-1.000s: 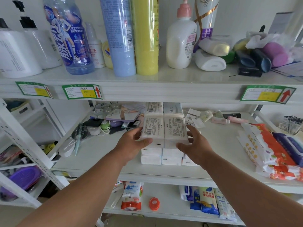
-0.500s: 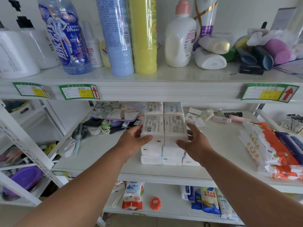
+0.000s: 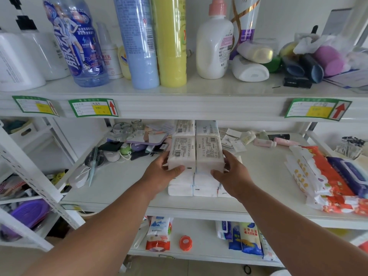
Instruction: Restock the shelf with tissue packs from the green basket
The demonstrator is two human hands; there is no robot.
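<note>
Head view: both hands (left [image 3: 162, 173], right [image 3: 232, 173]) clamped on stacked tissue packs [image 3: 196, 154]

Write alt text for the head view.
Left hand and right hand grip two white plastic-wrapped tissue packs atop a stack on the white middle shelf; tall bottles stand on the shelf above.

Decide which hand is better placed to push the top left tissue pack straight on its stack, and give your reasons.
Probably the left hand. It already grips the top left tissue pack, thumb on its front edge. The right hand holds the top right pack and would have to reach across.
</note>
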